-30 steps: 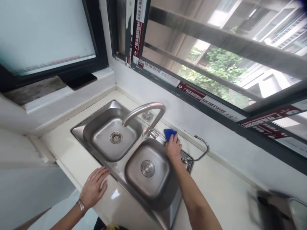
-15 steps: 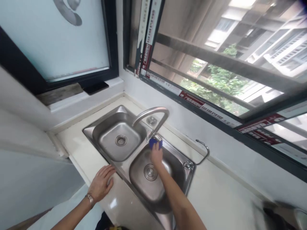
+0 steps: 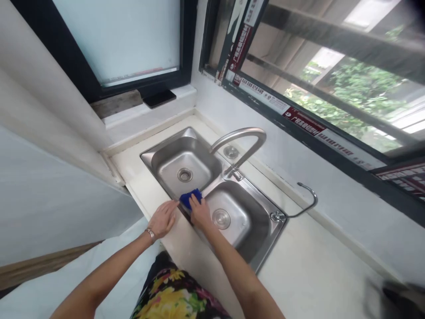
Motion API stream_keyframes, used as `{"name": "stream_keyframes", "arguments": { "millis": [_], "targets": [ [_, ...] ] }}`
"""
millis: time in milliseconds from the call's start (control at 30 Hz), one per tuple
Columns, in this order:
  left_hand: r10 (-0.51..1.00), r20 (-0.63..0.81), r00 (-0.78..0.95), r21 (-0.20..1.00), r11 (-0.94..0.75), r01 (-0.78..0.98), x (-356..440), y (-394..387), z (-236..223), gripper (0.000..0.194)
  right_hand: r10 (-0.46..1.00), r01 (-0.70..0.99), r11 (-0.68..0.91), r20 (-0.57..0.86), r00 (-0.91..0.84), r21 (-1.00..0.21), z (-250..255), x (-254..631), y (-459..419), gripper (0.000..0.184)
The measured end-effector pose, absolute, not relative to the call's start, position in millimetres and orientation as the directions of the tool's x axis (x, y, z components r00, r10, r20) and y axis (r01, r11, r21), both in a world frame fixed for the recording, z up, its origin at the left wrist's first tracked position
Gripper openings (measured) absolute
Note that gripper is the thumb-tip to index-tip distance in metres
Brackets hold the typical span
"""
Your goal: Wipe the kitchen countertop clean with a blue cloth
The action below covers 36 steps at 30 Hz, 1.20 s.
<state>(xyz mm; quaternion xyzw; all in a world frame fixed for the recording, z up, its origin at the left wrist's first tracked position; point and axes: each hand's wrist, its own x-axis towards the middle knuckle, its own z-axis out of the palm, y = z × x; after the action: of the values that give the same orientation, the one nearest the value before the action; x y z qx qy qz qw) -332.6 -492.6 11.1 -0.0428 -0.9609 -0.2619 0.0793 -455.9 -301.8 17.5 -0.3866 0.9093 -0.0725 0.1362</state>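
Note:
A blue cloth point(image 3: 190, 199) is pressed by my right hand point(image 3: 200, 213) against the steel sink's front rim, by the divider between the two bowls. My fingers are bent over the cloth. Just left of it, my left hand point(image 3: 162, 220) lies flat on the pale counter at the sink's edge, fingers stretched out, with nothing held. The left bowl point(image 3: 169, 177) and the right bowl point(image 3: 255, 221) both show a drain in the bottom. Behind the divider a curved faucet point(image 3: 254, 150) rises, its spout over the left bowl.
A thin curved tap point(image 3: 314, 204) stands at the sink's back right corner. A black phone-like slab point(image 3: 160, 99) lies on the ledge by the frosted window. A dark, blurred object point(image 3: 398, 299) sits at the lower right. Walls and windows bound the counter behind.
My right hand has moved the blue cloth from the faucet base to the front rim, near my left hand. My left hand stays on the counter's edge. The view has shifted.

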Motion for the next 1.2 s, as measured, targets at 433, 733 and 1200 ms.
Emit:
{"name": "stream_keyframes", "arguments": {
  "millis": [433,733,1200],
  "targets": [
    [-0.019,0.264,-0.964,0.433,0.896,0.101,-332,-495,6,0.049,-0.769,-0.612,0.634,-0.301,-0.564,-0.473,20,-411,-240,0.069],
    [0.052,0.353,-0.934,0.459,0.86,0.222,-348,-503,-7,0.039,-0.512,-0.446,0.858,-0.516,-0.687,-0.256,47,-347,-104,0.035],
    [0.013,0.356,-0.934,0.491,0.848,0.199,-348,-498,-7,0.04,-0.46,-0.476,0.879,-0.314,-0.83,-0.03,57,-409,-12,0.048]
  ]
}}
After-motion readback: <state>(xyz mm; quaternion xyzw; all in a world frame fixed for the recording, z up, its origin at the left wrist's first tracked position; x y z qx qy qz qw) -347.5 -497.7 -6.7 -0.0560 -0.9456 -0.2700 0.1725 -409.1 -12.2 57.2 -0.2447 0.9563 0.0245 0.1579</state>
